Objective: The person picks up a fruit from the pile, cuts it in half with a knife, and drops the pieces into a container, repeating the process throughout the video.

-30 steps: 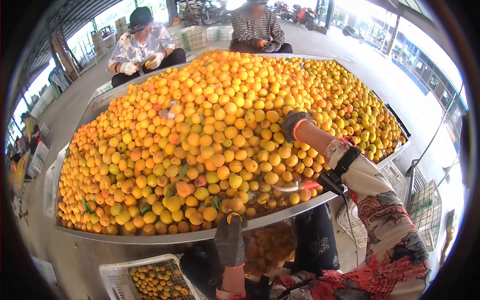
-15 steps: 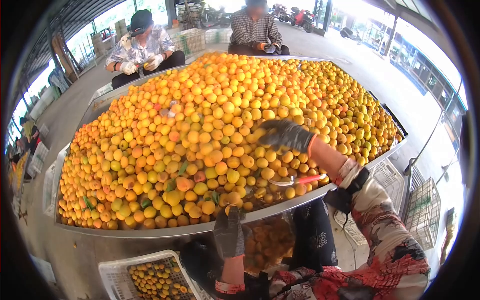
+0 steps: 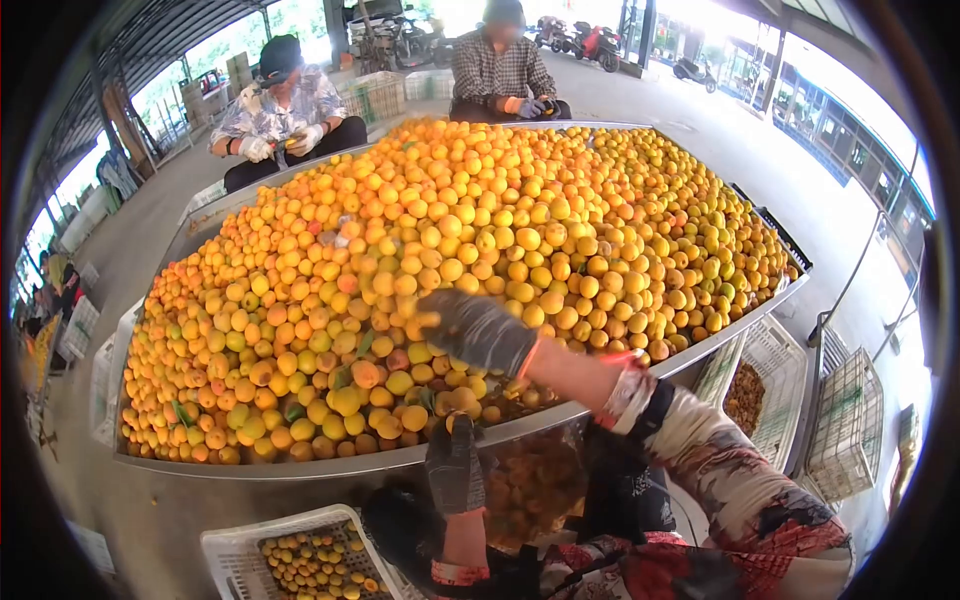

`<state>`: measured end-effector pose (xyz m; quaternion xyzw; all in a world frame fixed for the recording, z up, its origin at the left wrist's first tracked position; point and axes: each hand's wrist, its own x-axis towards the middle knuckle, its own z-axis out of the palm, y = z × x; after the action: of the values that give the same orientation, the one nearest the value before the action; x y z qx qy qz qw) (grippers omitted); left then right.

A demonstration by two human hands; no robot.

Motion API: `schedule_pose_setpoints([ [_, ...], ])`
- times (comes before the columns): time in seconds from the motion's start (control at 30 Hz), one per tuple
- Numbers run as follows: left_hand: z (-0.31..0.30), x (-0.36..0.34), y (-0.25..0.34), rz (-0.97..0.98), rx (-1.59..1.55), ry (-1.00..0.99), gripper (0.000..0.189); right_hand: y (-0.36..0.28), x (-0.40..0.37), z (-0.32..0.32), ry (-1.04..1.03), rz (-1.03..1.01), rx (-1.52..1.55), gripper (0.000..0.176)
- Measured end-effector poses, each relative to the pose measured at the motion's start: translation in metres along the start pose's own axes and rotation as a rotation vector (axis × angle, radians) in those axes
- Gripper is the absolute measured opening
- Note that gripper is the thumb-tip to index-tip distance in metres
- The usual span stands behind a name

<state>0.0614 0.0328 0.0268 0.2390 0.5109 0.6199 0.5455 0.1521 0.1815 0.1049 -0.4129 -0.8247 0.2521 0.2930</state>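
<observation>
A big heap of apricots (image 3: 330,290) fills a metal-rimmed tray (image 3: 330,468) in front of me. My right hand (image 3: 480,332), in a dark grey glove, is over the middle of the heap with its fingertips among the apricots; motion smears the fingers. At the tray's near rim is my left hand (image 3: 455,468), also gloved, its fingers curled up beside the nearest apricots. Whatever lies in its grasp is hidden. A red-handled tool (image 3: 625,357) shows only in part behind my right forearm.
Below left stands a white crate (image 3: 225,550) with apricots in it. More crates (image 3: 845,430) are at the right, one holding brownish pieces. Across the tray sit two gloved people (image 3: 285,110) (image 3: 500,70), their hands held in front of them. Parked scooters (image 3: 595,45) stand behind.
My right hand has moved left and nearer across the heap, and its forearm now covers most of the red-handled tool. The left hand has stayed at the rim.
</observation>
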Motion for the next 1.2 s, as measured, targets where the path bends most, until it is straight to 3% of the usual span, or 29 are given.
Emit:
schedule_pose_setpoints([
  [0.03,-0.001,0.0,0.001,-0.017,0.058,-0.004,0.037,0.025,0.005,-0.026,0.04,0.187,-0.272,0.037],
  [0.07,-0.002,0.001,0.001,-0.032,0.118,-0.007,0.042,0.06,0.007,-0.046,0.082,0.182,-0.421,0.036],
  [0.1,-0.002,0.001,0.001,-0.031,0.117,0.0,0.042,0.084,0.008,-0.066,-0.017,0.241,-0.527,0.035],
  [0.17,-0.001,0.001,0.0,-0.027,0.125,-0.009,0.042,0.111,0.008,-0.077,-0.223,0.555,-0.746,0.049],
  [0.2,-0.001,0.0,0.001,-0.029,0.13,-0.004,0.042,0.126,0.008,-0.074,-0.226,0.554,-0.74,0.049],
  [0.27,-0.002,0.0,0.003,-0.013,0.211,-0.003,0.042,0.127,0.01,-0.071,-0.418,0.537,-1.033,0.052],
  [0.33,-0.007,0.003,-0.009,-0.009,0.196,0.0,0.042,0.151,0.014,-0.072,-0.448,0.508,-1.015,0.051],
  [0.4,-0.01,0.007,-0.014,0.013,0.168,-0.005,0.041,0.147,0.019,-0.084,-0.414,0.645,-0.777,0.046],
  [0.53,-0.012,0.009,-0.017,0.052,0.196,-0.006,0.039,0.101,0.005,-0.104,-0.475,0.63,-0.726,0.053],
  [0.67,-0.01,0.01,-0.02,0.074,0.203,0.003,0.039,0.121,-0.007,-0.098,-0.61,0.633,-0.819,0.052],
  [0.73,-0.006,0.004,-0.009,0.022,0.176,0.003,0.039,0.13,-0.013,-0.093,-0.545,0.513,-0.787,0.053],
  [0.8,-0.005,0.002,-0.005,-0.031,0.152,-0.006,0.04,0.131,-0.015,-0.094,-0.507,0.614,-0.719,0.055],
  [0.87,-0.004,0.003,-0.004,-0.027,0.137,-0.009,0.039,0.132,-0.022,-0.096,-0.504,0.454,-0.738,0.054],
  [1.0,-0.004,0.003,-0.005,-0.028,0.166,-0.013,0.039,0.121,-0.029,-0.093,-0.557,0.519,-0.839,0.055],
  [1.2,-0.006,0.009,-0.016,0.09,0.055,-0.007,0.031,0.131,-0.045,-0.09,-0.346,0.352,-0.76,0.057],
])
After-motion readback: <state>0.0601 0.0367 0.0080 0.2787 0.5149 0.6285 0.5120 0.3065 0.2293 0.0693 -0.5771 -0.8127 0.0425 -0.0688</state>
